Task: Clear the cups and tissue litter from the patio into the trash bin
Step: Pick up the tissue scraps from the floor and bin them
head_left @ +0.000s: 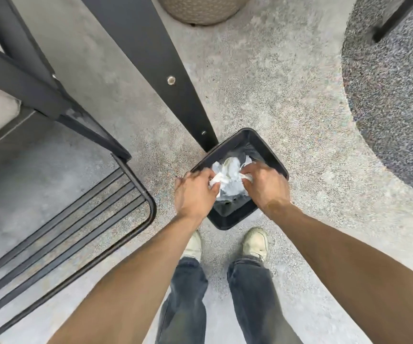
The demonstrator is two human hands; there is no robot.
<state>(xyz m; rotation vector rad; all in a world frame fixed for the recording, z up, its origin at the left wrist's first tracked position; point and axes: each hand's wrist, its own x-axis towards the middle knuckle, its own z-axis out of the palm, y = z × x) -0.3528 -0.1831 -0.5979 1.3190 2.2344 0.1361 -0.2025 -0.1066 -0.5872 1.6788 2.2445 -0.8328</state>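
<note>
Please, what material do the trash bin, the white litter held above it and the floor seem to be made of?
Trash bin: probably plastic, black and smooth, with a soft sheen on its rounded rim.
White litter: seemingly tissue paper, thin, crumpled, matte; both hands, left and right, pinch it.
Floor: likely concrete or fine pebble aggregate, grey, speckled, rough and unpolished.
</note>
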